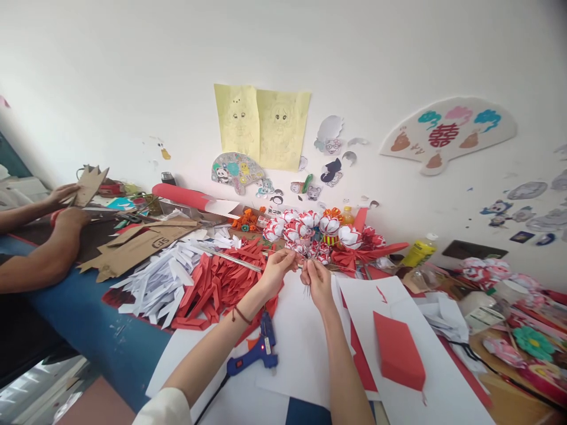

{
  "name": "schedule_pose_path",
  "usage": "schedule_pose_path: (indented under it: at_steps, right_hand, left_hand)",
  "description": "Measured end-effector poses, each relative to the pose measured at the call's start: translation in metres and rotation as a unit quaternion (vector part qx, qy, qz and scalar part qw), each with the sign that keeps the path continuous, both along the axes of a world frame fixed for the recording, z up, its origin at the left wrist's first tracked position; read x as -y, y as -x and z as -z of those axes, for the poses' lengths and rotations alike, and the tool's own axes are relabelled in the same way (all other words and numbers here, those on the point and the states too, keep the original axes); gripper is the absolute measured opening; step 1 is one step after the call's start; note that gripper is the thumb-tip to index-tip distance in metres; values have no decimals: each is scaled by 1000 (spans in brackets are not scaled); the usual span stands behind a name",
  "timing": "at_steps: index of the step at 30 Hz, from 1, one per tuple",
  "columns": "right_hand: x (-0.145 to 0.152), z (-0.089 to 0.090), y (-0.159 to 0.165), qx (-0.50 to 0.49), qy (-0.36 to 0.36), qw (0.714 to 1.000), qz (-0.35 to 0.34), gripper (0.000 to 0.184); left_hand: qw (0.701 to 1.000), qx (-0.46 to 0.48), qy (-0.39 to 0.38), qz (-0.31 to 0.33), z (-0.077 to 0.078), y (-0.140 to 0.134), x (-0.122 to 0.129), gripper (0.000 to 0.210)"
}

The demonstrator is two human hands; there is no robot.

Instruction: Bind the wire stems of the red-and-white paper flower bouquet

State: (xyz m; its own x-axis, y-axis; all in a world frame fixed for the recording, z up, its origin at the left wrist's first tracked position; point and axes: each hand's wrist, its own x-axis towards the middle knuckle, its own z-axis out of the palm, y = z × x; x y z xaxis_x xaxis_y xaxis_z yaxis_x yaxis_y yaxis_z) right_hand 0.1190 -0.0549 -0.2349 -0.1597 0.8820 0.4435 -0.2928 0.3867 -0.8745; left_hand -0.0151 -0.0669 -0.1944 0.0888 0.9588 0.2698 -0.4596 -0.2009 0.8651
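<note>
My left hand [280, 268] is raised over the white paper [292, 342], its thumb and fingers pinched together. What lies in that pinch is too small to make out. Beside it, my right hand [318, 280] is closed on thin wires, whose ends poke out below the fingers. Just beyond both hands stand red-and-white paper flowers [305, 224]. Under my left forearm lies a blue glue gun [259, 351] with a small red light lit. Left of my hands are heaps of red paper strips [221, 283] and white paper strips [155, 283].
At the left, another person's hands [73, 203] hold cut cardboard [91, 184]. More cardboard [142, 248] lies nearby. A red folded paper [398, 351] rests at right, with a yellow bottle [419, 251] behind it. Paper drawings [283, 130] hang on the wall.
</note>
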Motion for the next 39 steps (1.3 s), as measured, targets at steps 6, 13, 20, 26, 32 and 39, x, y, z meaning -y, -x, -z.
schedule_pose_path:
  at_steps: [6, 13, 20, 26, 32, 39]
  right_hand:
    - [0, 0, -1, 46, -29, 998, 23, 36]
    - [-4, 4, 0, 11, -3, 1000, -23, 35]
    - [-2, 1, 1, 13, -10, 1000, 5, 37]
    - [0, -1, -2, 34, -15, 998, 44, 37]
    - [-4, 0, -5, 32, 5, 999, 33, 39]
    - [-7, 4, -9, 11, -3, 1000, 12, 41]
  left_hand:
    - [1000, -9, -7, 2, -3, 2, -2, 36]
    - [1000, -18, -14, 6, -4, 3, -3, 38]
    - [998, -53, -35, -13, 5, 1, -1, 38]
    - [978, -158, -108, -83, 9, -2, 3, 38]
    - [913, -323, -203, -145, 7, 2, 13, 22]
    - [555, -690, -444, -135, -29, 18, 20, 25]
